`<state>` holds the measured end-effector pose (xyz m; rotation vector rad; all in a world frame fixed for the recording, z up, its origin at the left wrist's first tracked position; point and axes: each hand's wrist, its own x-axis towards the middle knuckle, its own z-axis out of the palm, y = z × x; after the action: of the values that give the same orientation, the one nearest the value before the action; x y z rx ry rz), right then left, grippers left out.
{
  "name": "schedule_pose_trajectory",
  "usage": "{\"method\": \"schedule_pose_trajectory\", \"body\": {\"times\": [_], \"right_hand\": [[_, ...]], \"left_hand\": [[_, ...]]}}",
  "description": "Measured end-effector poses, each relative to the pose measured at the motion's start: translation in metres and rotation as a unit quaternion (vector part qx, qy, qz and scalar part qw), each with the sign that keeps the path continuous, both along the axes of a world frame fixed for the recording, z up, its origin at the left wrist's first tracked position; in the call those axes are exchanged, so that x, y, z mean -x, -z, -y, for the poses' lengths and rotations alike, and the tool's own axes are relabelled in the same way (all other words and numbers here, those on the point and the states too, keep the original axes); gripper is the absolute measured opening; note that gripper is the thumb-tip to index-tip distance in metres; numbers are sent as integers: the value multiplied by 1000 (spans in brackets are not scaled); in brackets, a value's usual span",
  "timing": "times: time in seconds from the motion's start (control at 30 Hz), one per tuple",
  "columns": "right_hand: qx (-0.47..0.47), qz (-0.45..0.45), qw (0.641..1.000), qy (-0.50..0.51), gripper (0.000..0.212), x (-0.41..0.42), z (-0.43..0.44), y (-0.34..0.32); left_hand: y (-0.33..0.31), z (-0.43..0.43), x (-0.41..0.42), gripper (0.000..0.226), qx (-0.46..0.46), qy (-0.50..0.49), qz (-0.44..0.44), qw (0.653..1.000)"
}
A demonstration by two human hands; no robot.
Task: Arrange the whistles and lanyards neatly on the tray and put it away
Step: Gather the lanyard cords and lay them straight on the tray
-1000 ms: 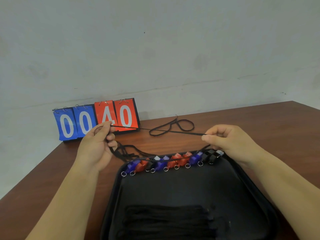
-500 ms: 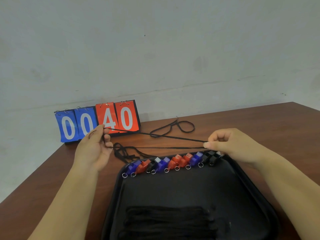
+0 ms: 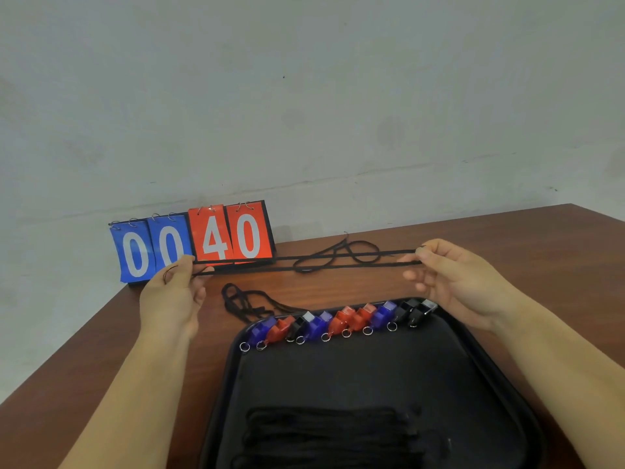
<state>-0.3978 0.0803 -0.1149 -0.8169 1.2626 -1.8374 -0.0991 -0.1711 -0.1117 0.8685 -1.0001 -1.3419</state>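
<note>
Lanyard (image 3: 304,264) pulled taut into two parallel strands since a second ago; left hand (image 3: 172,299) and right hand (image 3: 453,282) pinched its ends beyond tray (image 3: 355,377) at 12 o'clock. Whistles (image 3: 338,323) lined there, folded lanyards (image 3: 331,438) at 6. Folding probably next.

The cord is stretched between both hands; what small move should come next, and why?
Probably lower the lanyard onto the black pile at the near end of the tray: left hand and right hand pinch it straight and doubled, and the whistles already line the far edge.
</note>
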Motion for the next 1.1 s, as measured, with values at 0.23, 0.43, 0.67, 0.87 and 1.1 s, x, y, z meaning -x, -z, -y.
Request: {"method": "schedule_pose_trajectory", "body": {"times": [0.23,0.43,0.67,0.87,1.1], "right_hand": [[25,73,997,-17,8,2,2,1],[-2,44,999,-17,22,0,1,0],[-58,-15,998,12,19,0,-1,-2],[-35,-14,999,-38,11,-4,-5,-5],[-32,-50,995,-76,63,-7,-7,-4]], "left_hand": [[2,4,0,8,-26,35,-37,998],[3,8,-3,32,-50,53,-72,995],[2,10,0,25,-117,96,-197,969],[-12,2,-7,17,-127,161,-295,933],[-20,-9,-7,22,-87,212,-214,950]]}}
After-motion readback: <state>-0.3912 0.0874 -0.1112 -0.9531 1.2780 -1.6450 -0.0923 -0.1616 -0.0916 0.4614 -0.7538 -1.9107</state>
